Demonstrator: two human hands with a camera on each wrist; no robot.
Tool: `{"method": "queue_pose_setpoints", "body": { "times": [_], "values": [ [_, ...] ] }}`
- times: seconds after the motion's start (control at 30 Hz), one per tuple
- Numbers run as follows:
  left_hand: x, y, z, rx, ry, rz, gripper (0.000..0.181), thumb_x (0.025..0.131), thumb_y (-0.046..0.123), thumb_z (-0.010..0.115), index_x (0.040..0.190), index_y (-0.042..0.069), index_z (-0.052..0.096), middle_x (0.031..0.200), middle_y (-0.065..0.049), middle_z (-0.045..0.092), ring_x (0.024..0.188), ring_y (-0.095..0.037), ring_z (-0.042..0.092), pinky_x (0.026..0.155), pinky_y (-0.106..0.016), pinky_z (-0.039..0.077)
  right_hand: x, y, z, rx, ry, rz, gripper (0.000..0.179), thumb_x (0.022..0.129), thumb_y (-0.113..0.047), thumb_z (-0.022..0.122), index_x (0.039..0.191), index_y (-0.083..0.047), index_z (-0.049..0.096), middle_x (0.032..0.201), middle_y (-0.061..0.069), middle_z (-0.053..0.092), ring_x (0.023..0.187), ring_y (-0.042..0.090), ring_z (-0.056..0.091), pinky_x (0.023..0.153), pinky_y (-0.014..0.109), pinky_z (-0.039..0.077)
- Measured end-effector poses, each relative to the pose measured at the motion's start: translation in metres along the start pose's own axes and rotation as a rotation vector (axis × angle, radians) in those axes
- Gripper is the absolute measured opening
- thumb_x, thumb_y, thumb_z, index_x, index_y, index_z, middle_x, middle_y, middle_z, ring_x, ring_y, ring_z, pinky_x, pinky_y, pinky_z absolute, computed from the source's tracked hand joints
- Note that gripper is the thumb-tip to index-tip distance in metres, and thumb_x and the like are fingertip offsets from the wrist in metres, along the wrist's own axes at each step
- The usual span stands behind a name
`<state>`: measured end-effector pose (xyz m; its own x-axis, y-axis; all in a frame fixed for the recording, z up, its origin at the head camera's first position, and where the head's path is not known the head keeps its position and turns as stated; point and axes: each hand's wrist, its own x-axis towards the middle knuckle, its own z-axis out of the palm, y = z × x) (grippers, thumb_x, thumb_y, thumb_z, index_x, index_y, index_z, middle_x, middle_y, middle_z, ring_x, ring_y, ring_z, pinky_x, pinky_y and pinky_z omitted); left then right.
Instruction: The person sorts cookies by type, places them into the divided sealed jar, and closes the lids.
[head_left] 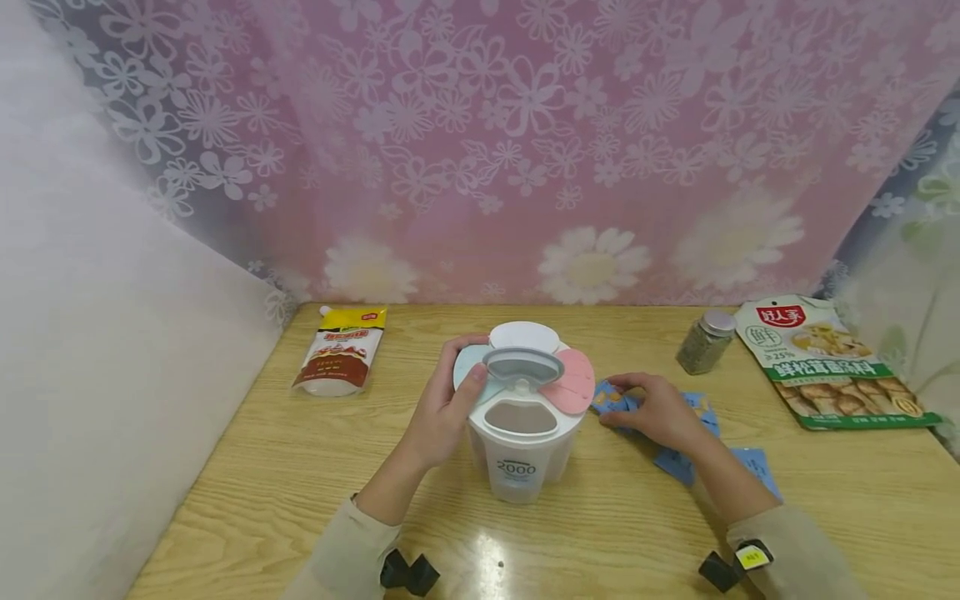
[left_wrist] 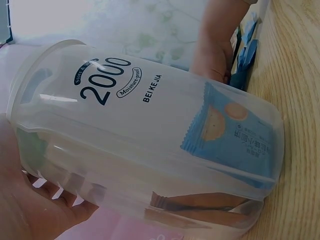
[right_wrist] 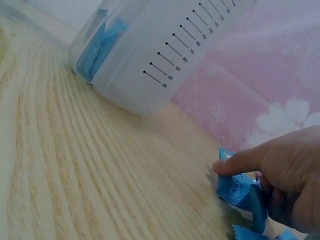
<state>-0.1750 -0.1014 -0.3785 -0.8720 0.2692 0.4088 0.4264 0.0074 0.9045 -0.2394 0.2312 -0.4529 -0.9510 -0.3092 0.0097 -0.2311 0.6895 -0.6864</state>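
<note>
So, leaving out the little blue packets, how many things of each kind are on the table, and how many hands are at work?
Storage container: 1
Jar: 1
Bags: 2 (yellow-topped pouch, green-and-white bag)
Hands: 2 (left hand, right hand)
Total: 6

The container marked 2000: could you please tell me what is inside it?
Inside the container, near its bottom, show at least one blue packet and a brown packet. The closed pink lid covers whatever lies beneath it from above, so I cannot give a full count.
</note>
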Motion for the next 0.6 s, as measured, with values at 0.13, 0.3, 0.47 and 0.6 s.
{"method": "queue_pose_setpoints", "body": {
  "times": [0.13, 0.3, 0.47, 0.6],
  "values": [
    [0.000, 0.001, 0.000, 0.008, 0.004, 0.000, 0.037, 0.107, 0.023, 0.043, 0.140, 0.008, 0.039, 0.131, -0.015, 0.053, 0.112, -0.017, 0.057, 0.093, -0.027, 0.051, 0.001, 0.000, -0.004, 0.083, -0.009, 0.048, 0.064, 0.086, -0.038, 0.078, 0.134, 0.001, 0.059, 0.116, 0.019, 0.064, 0.079, 0.019, 0.065, 0.064, 0.030, 0.052],
    [0.000, 0.001, 0.001, 0.015, 0.007, -0.002, 0.037, 0.107, 0.022, 0.043, 0.140, 0.006, 0.038, 0.131, -0.015, 0.053, 0.113, -0.017, 0.056, 0.094, -0.027, 0.050, 0.000, 0.002, -0.011, 0.179, -0.032, 0.098, 0.050, 0.090, -0.043, 0.072, 0.121, -0.004, 0.067, 0.110, 0.012, 0.064, 0.086, 0.017, 0.063, 0.073, 0.030, 0.053],
    [0.000, 0.002, 0.001, 0.014, 0.006, -0.006, 0.038, 0.107, 0.021, 0.043, 0.141, 0.004, 0.037, 0.130, -0.016, 0.053, 0.112, -0.016, 0.056, 0.094, -0.026, 0.050, -0.001, 0.001, -0.021, 0.213, -0.077, 0.131, 0.047, 0.090, -0.047, 0.071, 0.116, -0.009, 0.069, 0.106, 0.008, 0.065, 0.079, 0.014, 0.057, 0.067, 0.032, 0.050],
    [0.000, 0.001, 0.001, 0.019, 0.009, -0.005, 0.036, 0.107, 0.022, 0.043, 0.140, 0.006, 0.038, 0.129, -0.016, 0.054, 0.112, -0.016, 0.056, 0.094, -0.027, 0.050, -0.001, -0.001, -0.027, 0.262, -0.126, 0.124, 0.044, 0.092, -0.044, 0.070, 0.116, -0.006, 0.068, 0.091, 0.007, 0.063, 0.057, 0.012, 0.044, 0.054, 0.033, 0.044]
  ]
}}
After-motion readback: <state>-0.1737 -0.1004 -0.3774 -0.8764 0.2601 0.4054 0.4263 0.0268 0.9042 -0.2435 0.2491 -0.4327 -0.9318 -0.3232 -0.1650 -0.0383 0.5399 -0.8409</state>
